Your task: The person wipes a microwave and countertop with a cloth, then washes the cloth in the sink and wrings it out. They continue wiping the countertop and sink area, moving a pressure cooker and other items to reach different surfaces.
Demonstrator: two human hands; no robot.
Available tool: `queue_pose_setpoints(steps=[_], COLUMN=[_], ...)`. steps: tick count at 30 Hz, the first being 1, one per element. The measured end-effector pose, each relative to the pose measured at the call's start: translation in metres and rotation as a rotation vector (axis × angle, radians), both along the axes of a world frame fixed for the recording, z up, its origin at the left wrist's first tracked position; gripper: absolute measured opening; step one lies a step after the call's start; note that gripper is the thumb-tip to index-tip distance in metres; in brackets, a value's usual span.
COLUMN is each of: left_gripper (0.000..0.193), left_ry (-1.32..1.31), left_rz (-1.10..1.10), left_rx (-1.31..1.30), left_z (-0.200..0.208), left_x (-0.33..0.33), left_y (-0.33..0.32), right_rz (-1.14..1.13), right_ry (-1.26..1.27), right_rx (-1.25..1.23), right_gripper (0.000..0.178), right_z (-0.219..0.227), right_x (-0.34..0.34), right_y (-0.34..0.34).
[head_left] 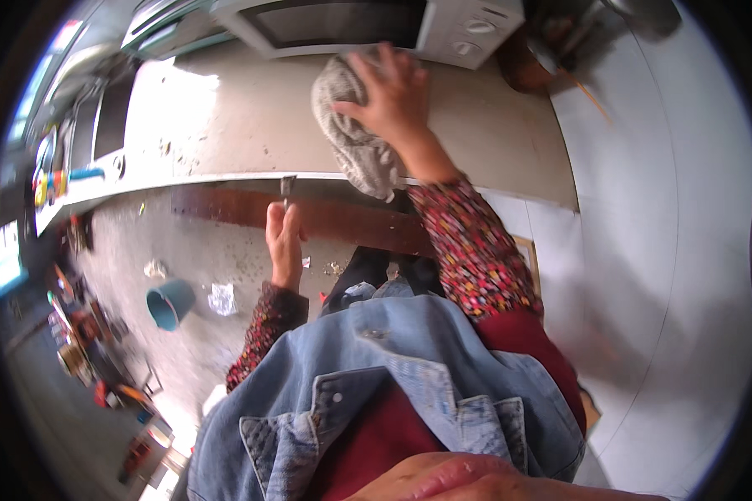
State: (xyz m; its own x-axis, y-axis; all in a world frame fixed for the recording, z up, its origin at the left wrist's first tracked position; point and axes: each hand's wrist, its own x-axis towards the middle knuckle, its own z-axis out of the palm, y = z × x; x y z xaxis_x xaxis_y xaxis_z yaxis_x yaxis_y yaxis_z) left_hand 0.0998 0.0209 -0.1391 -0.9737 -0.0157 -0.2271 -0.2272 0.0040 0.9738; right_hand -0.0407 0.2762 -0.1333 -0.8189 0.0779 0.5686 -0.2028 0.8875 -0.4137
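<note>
Head view: R hand (397, 104) palm-down on grey knit cloth (334, 96), fingers spread wide over it rather than closed round it, slightly blurred. Cloth lies bunched on tabletop (485, 125), just in front of white microwave (334, 21), w/ its lower end hanging past the front edge. L hand (286, 255) is by that edge, left of cloth; its fingers are close together at a small grey flat-ended item (287, 185), can't tell if gripped. Dark specks (266, 151) on tabletop left of cloth. Brown pot (522, 63) right of microwave. Blue-green bucket (167, 302) on floor (196, 359), lower L, nr crumpled white scrap (222, 299).
</note>
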Motion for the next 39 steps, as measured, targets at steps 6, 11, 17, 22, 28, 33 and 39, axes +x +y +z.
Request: queue_pose_setpoints(steps=[6, 11, 17, 22, 28, 33, 39], left_gripper=[0.016, 0.014, 0.014, 0.014, 0.015, 0.017, 0.014], left_ry=[-0.109, -0.097, -0.124, -0.149, -0.167, -0.162, -0.166], left_rz=[-0.023, -0.086, -0.161, -0.233, -0.193, -0.191, -0.324], left_rx=[-0.043, -0.072, -0.009, 0.011, -0.079, -0.106, -0.093], left_z=[-0.002, -0.011, -0.022, -0.020, -0.024, -0.031, -0.031], left_x=[0.009, 0.001, -0.004, 0.011, 0.017, 0.015, 0.002], left_y=[-0.007, -0.008, 0.020, 0.034, 0.021, 0.011, 0.031], right_rz=[-0.089, -0.147, -0.507, -0.806, -0.659, -0.732, -0.759], right_ry=[-0.206, -0.098, -0.161, -0.206, -0.205, -0.303, -0.301], right_rx=[0.069, 0.027, 0.238, 0.289, 0.364, 0.275, 0.247], right_gripper=[0.066, 0.049, 0.045, 0.043, 0.051, 0.051, 0.045], right_z=[-0.065, -0.081, -0.065, -0.073, -0.075, -0.056, -0.059], right_x=[-0.016, 0.029, 0.088, 0.168, 0.152, 0.091, 0.169], right_y=[-0.048, 0.020, 0.178, 0.217, 0.231, 0.224, 0.229])
